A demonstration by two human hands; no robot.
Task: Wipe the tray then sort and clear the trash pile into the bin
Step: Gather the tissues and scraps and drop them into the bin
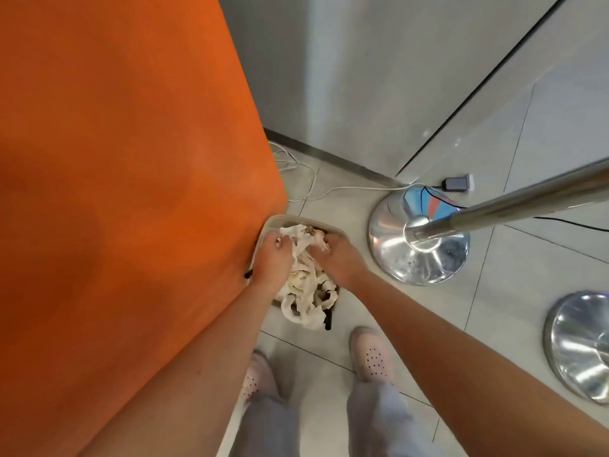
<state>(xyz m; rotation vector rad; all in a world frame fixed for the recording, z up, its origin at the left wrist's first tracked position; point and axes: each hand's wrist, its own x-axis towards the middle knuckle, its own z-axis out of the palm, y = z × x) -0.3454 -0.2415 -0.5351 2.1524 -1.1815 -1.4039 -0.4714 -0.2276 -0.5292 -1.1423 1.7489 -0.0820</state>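
A beige bin stands on the floor by the edge of the orange table. It is filled with crumpled white paper and plastic trash that spills over its near rim. My left hand and my right hand both reach down into the bin, fingers curled and gripping the white trash near its top. No tray is in view.
A chrome stanchion base with its slanted pole stands right of the bin, a second chrome base at far right. White cables and a black charger lie by the wall. My feet stand just behind the bin.
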